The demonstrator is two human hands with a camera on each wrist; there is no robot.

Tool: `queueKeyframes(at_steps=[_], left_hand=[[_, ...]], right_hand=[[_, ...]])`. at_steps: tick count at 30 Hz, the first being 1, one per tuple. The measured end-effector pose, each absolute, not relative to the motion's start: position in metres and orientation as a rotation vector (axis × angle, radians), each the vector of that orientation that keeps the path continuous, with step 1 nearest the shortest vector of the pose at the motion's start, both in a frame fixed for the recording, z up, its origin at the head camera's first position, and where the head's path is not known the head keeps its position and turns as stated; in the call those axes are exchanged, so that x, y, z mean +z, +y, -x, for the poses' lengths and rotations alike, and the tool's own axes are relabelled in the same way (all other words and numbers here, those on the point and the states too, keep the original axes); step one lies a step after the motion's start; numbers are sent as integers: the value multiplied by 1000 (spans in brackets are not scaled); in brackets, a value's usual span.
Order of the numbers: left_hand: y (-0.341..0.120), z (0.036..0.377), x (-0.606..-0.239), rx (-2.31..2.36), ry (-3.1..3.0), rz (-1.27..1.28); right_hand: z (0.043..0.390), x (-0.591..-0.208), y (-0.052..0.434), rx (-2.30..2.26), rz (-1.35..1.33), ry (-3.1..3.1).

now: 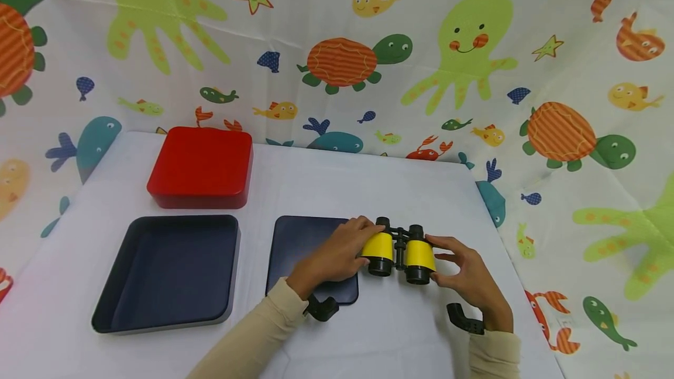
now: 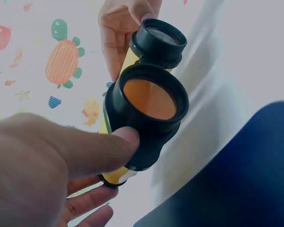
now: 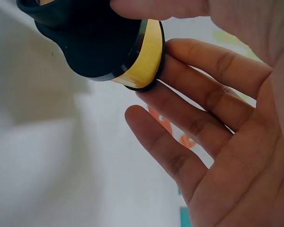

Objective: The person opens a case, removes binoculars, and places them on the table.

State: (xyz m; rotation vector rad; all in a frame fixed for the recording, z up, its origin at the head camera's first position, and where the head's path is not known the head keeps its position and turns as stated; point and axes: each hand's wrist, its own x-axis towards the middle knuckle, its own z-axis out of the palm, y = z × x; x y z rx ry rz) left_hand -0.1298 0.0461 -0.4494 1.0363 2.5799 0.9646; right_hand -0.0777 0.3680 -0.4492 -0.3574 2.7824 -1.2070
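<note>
A pair of yellow and black binoculars [image 1: 400,248] is held between both hands, right of the middle of the table. My left hand [image 1: 337,250] grips the left barrel, its thumb on the black end beside the lens in the left wrist view. Across from it, my right hand [image 1: 468,276] pinches the right barrel between thumb and fingertips. In the right wrist view the little finger stands apart from the barrel [image 3: 149,56]. Both large lenses [image 2: 150,98] face toward the person. Whether the binoculars touch the table I cannot tell.
A flat dark blue panel [image 1: 286,244] lies under the left forearm and hand. To its left stands an open dark blue tray [image 1: 234,274], with a red box [image 1: 202,159] behind it. A sea-animal printed curtain [image 1: 316,4] hangs behind the white-covered table [image 1: 389,332].
</note>
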Motion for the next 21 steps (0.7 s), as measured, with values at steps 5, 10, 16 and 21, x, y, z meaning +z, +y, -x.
queueKeyframes(at_steps=[5, 10, 16, 21], left_hand=[[56, 129, -452, 951, 2589, -1050], [65, 128, -456, 944, 2595, -1058], [73, 126, -459, 952, 2600, -1065], [78, 125, -463, 946, 2619, -1068]], right_hand=[[78, -451, 377, -1215, 332, 2753], [78, -453, 386, -1230, 318, 2734], [74, -458, 394, -1249, 296, 2722], [73, -463, 400, -1274, 297, 2714]])
